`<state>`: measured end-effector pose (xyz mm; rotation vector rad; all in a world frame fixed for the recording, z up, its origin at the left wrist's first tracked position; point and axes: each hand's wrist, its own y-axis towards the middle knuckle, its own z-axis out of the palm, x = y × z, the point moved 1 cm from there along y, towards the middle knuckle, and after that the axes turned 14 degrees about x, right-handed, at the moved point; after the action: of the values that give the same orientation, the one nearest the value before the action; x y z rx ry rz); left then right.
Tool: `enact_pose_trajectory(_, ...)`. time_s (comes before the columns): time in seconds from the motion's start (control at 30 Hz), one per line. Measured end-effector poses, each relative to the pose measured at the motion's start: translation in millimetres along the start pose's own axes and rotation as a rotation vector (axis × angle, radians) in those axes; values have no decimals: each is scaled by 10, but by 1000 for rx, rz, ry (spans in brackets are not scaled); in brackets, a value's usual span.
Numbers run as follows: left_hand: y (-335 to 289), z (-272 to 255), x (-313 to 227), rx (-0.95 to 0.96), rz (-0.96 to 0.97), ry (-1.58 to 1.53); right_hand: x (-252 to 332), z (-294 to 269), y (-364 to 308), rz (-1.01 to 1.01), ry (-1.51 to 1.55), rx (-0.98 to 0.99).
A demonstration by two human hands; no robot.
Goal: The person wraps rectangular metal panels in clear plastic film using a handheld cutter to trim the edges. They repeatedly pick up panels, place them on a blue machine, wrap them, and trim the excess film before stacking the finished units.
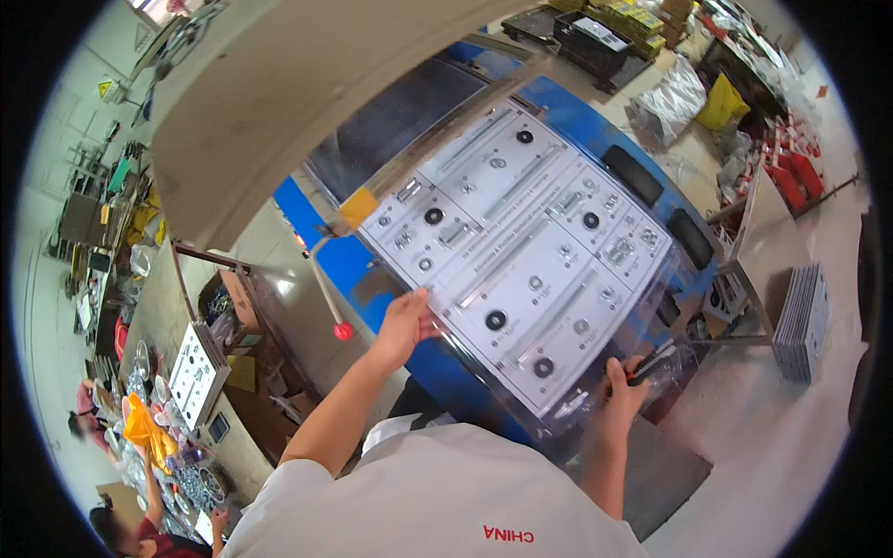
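A large white printed board (521,256) bearing rows of small hardware parts and black rings lies tilted across a blue machine (558,107). Clear plastic film (651,307) covers it and hangs past its near and right edges. My left hand (405,327) is at the board's left edge, fingers closed on the film there; I cannot tell whether the board's rim is also pinched. By the near right corner, my right hand (625,398) grips a black and orange utility knife (649,365), its fingers partly touching the loose film.
A beige hinged cover (279,102) looms over the machine's far side. A lever with a red knob (343,331) sticks out left. Stacked boards stand on the left table (158,307) and at right (802,321). Two people (153,530) work at far left.
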<state>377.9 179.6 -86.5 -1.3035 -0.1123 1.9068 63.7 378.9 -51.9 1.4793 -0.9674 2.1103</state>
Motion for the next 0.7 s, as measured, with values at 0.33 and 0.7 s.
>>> enact_pose_trajectory(0.33,-59,-299,-602,-253,-262,593,656,-940,559,121,-920,-190)
enact_pose_trajectory(0.7,451,-539,-154,-464,280,-37,501,1717,4058,-288,-1506,373)
